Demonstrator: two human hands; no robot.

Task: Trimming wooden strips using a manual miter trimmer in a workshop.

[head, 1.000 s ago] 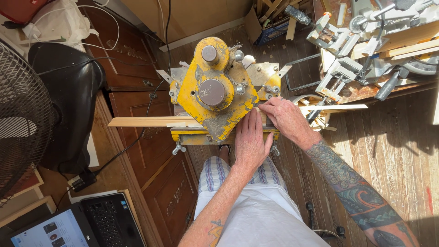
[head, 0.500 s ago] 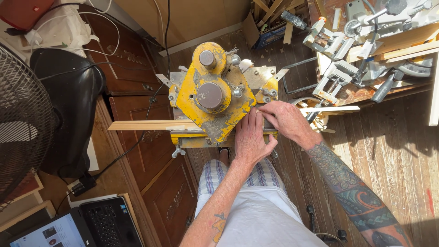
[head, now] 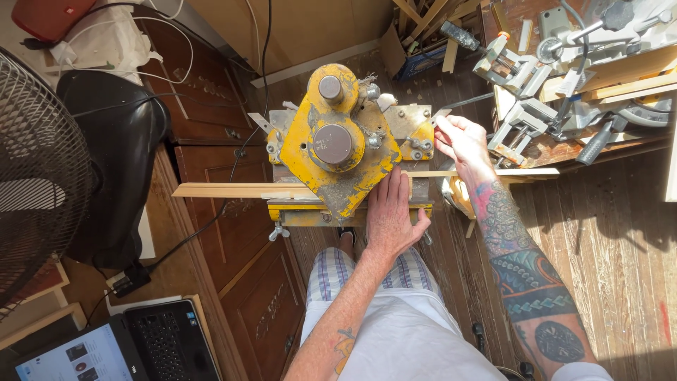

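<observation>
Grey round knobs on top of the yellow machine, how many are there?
2. A small grey knob sits near the far end of the yellow machine, and a bigger grey knob sits in its middle. More could hide underneath.

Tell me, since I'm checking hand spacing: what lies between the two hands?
In the head view, the machine's grey right bracket and the wood strip lie between the left hand and right hand.

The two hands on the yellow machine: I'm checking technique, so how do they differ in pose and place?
The left hand lies flat, palm down, pressing the long pale wooden strip at the worn yellow metal machine. The right hand is raised farther back, fingers pinched at the machine's right side. The right forearm is heavily tattooed, the left lightly. Both are bare.
</observation>
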